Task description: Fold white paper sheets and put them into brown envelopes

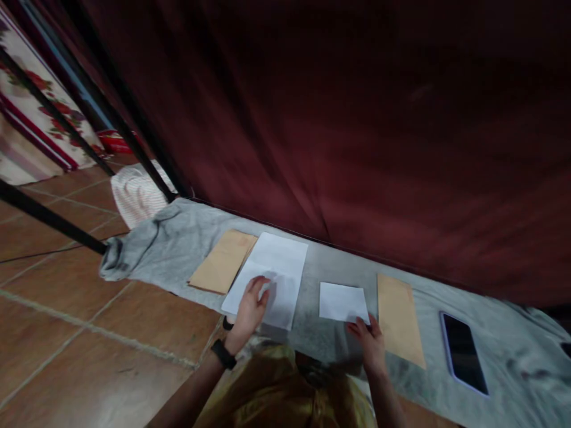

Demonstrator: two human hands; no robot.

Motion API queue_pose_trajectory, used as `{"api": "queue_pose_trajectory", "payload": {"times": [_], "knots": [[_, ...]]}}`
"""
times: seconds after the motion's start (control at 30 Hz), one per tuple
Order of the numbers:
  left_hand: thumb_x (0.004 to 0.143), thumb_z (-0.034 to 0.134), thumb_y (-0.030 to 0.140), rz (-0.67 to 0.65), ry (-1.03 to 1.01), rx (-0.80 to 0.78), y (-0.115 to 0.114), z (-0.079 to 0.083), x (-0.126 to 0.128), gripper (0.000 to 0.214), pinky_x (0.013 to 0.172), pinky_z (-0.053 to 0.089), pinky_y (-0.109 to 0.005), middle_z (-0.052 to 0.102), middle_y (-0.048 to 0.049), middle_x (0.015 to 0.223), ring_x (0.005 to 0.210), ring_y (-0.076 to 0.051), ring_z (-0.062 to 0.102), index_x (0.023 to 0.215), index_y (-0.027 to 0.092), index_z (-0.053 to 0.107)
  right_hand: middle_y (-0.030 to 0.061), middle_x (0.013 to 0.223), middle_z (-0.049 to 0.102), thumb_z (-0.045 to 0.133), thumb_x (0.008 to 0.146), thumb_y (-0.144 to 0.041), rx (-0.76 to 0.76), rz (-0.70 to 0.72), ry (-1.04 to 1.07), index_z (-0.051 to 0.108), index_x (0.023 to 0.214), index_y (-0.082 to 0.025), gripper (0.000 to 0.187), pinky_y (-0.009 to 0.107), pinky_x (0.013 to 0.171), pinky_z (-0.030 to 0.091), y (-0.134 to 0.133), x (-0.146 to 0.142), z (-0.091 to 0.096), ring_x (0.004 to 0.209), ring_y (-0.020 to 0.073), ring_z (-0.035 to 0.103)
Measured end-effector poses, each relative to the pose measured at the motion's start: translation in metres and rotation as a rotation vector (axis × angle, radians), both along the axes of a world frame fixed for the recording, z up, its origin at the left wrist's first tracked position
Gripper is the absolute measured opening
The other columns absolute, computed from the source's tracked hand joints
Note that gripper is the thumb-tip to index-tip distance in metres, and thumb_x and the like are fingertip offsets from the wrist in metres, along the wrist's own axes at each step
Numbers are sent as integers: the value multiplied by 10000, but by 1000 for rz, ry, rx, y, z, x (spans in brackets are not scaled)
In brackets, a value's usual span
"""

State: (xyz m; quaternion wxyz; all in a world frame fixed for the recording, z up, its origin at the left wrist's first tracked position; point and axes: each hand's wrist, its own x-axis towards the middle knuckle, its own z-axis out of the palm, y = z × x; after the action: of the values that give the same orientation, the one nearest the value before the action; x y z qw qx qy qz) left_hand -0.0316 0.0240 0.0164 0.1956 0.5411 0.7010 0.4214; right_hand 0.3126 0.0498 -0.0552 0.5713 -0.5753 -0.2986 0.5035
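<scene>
My left hand lies flat with fingers stretched out on the near part of a large white sheet of paper. My right hand rests with fingers extended at the near edge of a small folded white paper. A brown envelope lies just right of that hand. A second brown envelope lies left of the large sheet, partly under its edge. All sit on a grey cloth spread on the floor. A dark band is round my left wrist.
A phone with a dark screen lies on the cloth at the right. A dark red curtain hangs right behind the cloth. Black metal bars cross at the left over brown floor tiles. A striped white cloth lies near them.
</scene>
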Motion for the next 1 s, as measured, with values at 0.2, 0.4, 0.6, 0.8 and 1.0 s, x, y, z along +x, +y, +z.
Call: {"api": "queue_pose_trajectory", "payload": {"times": [0.2,0.4,0.6,0.8,1.0], "knots": [[886,573,330,388,427,-154,5,-3,-83,541,1093,394,-559,447,-238,1488,1369,-385,435,1385,134,502,-47,717,698,869,569,-543,-59,-18,-8,552,1220,-232,788,317,587,610,-1,-2,-5,572,177,685],[905,537,486,492,615,-313,-5,-7,-116,755,1110,319,-585,346,-320,1546,1447,-441,304,1475,18,377,-37,697,690,830,614,-574,-66,-17,-69,530,1304,-205,838,326,593,605,-2,-3,-6,587,200,691],[845,549,612,486,547,-463,-6,-5,-128,858,995,421,-544,497,-295,1419,1301,-441,461,1450,22,398,-28,710,696,797,658,-597,-76,-8,-117,507,1354,-184,860,325,608,602,-4,-4,-5,595,197,684],[852,521,622,520,613,-438,-6,-2,-133,752,933,422,-522,511,-298,1351,1225,-446,484,1326,39,523,-32,687,686,770,680,-600,-75,-8,-152,499,1363,-164,854,331,609,599,-4,-6,-3,587,202,683],[819,540,668,534,608,-549,-1,1,-137,779,932,387,-526,553,-294,1259,1185,-441,499,1294,50,538,-28,705,690,747,701,-596,-87,-3,-173,454,1418,-156,891,332,622,598,-5,-7,-2,592,200,683]]}}
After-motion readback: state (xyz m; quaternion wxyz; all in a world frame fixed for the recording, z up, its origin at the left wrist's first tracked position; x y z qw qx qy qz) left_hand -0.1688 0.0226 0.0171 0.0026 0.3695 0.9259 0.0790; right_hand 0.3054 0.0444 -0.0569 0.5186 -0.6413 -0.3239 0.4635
